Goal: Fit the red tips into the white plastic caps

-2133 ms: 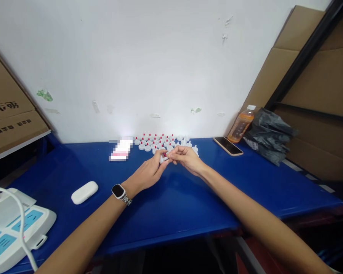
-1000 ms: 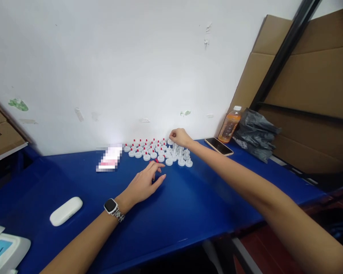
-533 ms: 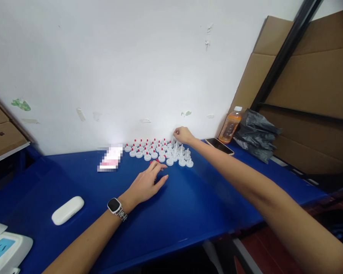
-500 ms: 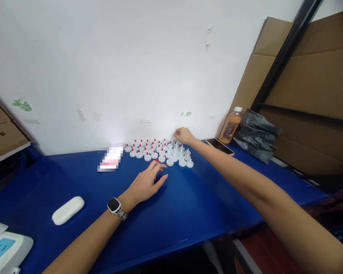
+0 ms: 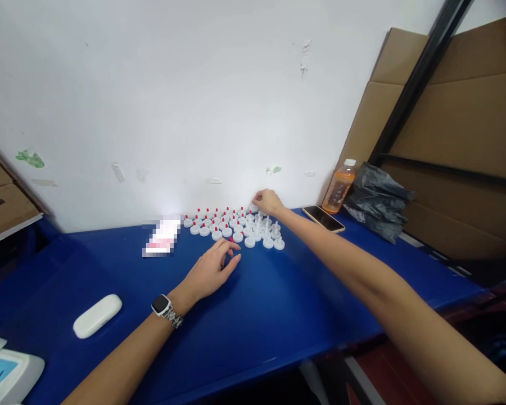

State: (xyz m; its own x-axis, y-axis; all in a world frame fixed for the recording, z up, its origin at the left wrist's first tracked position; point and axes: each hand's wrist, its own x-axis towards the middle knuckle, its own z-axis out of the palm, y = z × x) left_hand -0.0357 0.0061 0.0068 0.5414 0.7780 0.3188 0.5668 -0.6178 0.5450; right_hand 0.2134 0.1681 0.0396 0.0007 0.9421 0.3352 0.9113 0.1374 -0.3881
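Head view: your right hand (image 5: pixel 269 201) pinches a small white cap (image 5: pixel 255 208) among the white red-tipped plastic caps (image 5: pixel 231 224); your left hand (image 5: pixel 211 271) rests loosely open on the blue table (image 5: pixel 278 304)

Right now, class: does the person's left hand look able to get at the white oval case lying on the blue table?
Probably yes. The left hand rests on the blue table, and the white oval case lies beside that forearm with only bare tabletop between them. It would have to draw back.

left hand (image 5: pixel 208 271) rests flat on a blue table (image 5: pixel 278 304); right hand (image 5: pixel 268 201) pinches at the far edge of white caps (image 5: pixel 236 225).
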